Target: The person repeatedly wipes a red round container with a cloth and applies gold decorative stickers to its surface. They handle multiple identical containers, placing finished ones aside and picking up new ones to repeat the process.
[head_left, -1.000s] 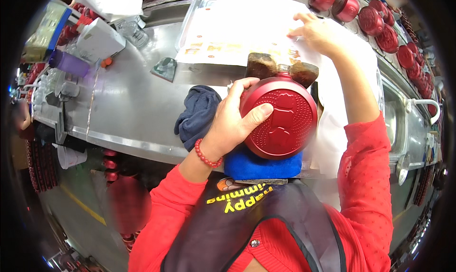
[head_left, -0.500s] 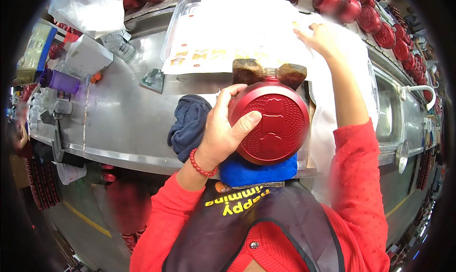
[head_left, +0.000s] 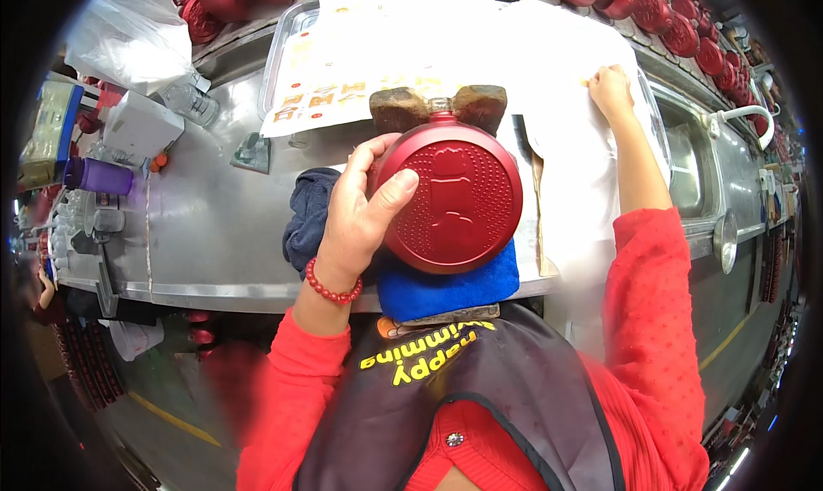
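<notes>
Left hand (head_left: 343,212) grips the red pot (head_left: 459,204) at its left side, thumb on the embossed base. Right hand (head_left: 610,92) curls at the white paper (head_left: 566,122); I cannot tell if it pinches. The pot lies over the blue pad (head_left: 450,289), probably stiff, weighty, slick-walled; opposite sides seem surest to hold.

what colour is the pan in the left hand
The pan is metallic red, clearest in the head view.

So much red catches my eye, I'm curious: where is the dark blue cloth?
In the head view, the dark blue cloth lies left of centre on the metal counter, just left of the left hand, which holds the round red piece.
</notes>
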Demonstrator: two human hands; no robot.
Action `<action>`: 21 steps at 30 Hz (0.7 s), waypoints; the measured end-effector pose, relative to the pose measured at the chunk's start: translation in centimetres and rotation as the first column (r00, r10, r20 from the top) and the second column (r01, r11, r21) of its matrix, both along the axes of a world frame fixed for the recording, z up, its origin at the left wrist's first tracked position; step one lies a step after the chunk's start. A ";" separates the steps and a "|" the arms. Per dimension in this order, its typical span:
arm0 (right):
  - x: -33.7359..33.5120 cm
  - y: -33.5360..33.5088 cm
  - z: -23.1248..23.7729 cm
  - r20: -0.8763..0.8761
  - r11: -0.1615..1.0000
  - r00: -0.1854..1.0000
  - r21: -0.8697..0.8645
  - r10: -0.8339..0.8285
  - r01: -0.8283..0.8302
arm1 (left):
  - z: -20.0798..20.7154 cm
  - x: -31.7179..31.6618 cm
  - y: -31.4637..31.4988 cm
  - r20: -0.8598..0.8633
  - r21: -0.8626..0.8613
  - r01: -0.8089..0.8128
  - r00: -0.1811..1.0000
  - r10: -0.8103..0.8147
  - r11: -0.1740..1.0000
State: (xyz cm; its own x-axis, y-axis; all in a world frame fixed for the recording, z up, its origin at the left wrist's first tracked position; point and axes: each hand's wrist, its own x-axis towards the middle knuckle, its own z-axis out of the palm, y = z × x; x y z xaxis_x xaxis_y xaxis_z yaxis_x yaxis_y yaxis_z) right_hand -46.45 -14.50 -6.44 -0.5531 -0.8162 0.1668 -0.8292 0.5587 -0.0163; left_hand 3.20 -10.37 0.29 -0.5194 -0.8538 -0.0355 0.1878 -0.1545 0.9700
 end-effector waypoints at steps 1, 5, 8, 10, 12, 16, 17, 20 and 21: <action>-0.3 0.5 0.3 -0.058 0.990 0.994 -0.096 0.094 -0.099 | 0.0 -0.1 -0.2 -0.007 0.017 0.003 1.000 -0.003 1.000; 1.7 2.9 6.2 -0.073 0.849 0.873 -0.208 0.482 -0.486 | 0.4 -0.2 -0.1 0.011 0.028 -0.015 1.000 0.015 0.999; 6.7 5.5 13.0 0.011 0.703 0.722 -0.241 0.691 -0.669 | 0.8 -0.1 -0.1 0.012 0.000 -0.016 1.000 0.016 1.000; 10.5 7.8 17.6 0.064 0.621 0.623 -0.209 0.780 -0.756 | 0.9 0.1 -0.1 0.016 -0.010 0.005 1.000 -0.005 1.000; 14.2 9.5 21.6 0.054 0.478 0.476 -0.168 0.878 -0.862 | 0.8 0.2 -0.4 0.052 -0.039 0.040 0.998 -0.038 0.998; 20.2 10.6 26.5 0.185 0.180 0.150 -0.160 0.971 -0.971 | 0.2 0.2 -0.5 0.039 -0.053 0.051 0.998 -0.049 0.997; 21.8 10.2 26.0 0.196 0.111 0.065 -0.232 0.978 -0.966 | 0.0 0.2 -0.2 0.064 -0.088 0.009 0.998 -0.003 0.996; 25.4 8.8 22.5 0.263 0.176 0.122 -0.193 0.957 -0.965 | -0.3 0.0 1.1 0.152 -0.245 -0.092 0.979 0.132 0.965; 26.5 8.1 20.4 0.308 0.262 0.193 -0.199 0.931 -0.944 | -0.3 0.1 1.9 0.198 -0.349 -0.131 0.957 0.210 0.928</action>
State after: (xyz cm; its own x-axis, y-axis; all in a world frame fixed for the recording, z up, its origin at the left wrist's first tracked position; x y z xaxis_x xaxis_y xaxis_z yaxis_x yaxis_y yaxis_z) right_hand -19.97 -6.39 13.96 0.6194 -0.7711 0.1472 -0.6835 -0.6219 -0.3822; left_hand 3.25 -8.50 -0.05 -0.3760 -0.9122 0.1629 -0.0492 0.1952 0.9795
